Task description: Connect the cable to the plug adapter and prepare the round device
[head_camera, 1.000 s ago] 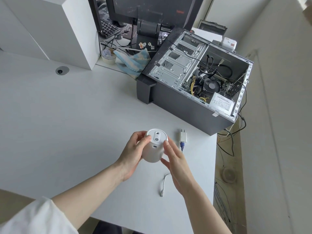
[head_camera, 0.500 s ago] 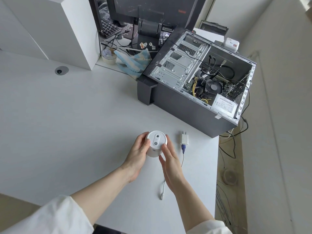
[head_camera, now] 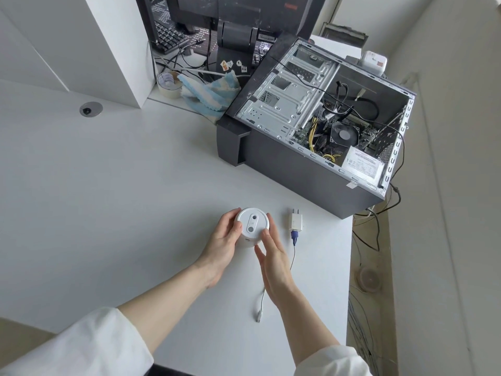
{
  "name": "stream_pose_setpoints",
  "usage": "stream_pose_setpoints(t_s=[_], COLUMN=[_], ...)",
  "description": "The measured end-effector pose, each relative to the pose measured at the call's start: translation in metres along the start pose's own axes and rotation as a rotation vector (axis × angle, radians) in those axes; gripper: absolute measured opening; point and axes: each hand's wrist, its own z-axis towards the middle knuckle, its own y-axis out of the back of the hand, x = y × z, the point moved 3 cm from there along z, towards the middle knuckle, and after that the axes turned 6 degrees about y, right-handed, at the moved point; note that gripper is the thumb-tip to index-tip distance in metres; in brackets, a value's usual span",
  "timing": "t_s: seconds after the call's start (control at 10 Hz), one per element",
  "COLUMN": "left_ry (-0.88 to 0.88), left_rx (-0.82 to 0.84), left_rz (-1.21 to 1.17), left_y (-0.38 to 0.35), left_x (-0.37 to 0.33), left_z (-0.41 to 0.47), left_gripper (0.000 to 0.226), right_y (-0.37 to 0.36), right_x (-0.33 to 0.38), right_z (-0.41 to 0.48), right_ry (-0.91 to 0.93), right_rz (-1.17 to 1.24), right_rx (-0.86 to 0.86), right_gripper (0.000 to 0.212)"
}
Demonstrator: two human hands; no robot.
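The round white device [head_camera: 252, 225] stands on the white table [head_camera: 108, 199], its flat face with two small circles turned up. My left hand [head_camera: 223, 245] cups its left side. My right hand [head_camera: 272, 256] rests against its right side with fingers nearly straight. To the right lies the white plug adapter [head_camera: 295, 220], prongs pointing away, with the blue connector of the white cable [head_camera: 293, 256] plugged into its near end. The cable runs under my right hand to a loose white end [head_camera: 259, 316].
A black open computer case [head_camera: 311, 137] lies on its side at the back right, wires trailing over the table's right edge. Behind it stand a monitor [head_camera: 235, 12] and keyboard. A tape roll [head_camera: 168, 84] and blue-white cloth [head_camera: 208, 95] sit near a white box [head_camera: 81, 44].
The device was lifted and tilted between both hands; now it stands on the table, a little farther from me. Both hands have loosened on its sides.
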Motion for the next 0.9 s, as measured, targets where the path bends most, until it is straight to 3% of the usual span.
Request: stream_pose_setpoints(t_s=[0.7, 0.9], left_ry=[0.018, 0.058], left_rx=[-0.002, -0.072], left_rz=[0.059, 0.126], left_y=[0.001, 0.009], left_x=[-0.003, -0.011], left_z=[0.0, -0.009], left_gripper=[0.038, 0.055], right_y=[0.004, 0.014], right_x=[0.003, 0.01], right_z=[0.001, -0.004], right_ry=[-0.033, -0.024], right_rz=[-0.063, -0.029], right_rx=[0.006, 0.005], right_gripper=[0.049, 0.051])
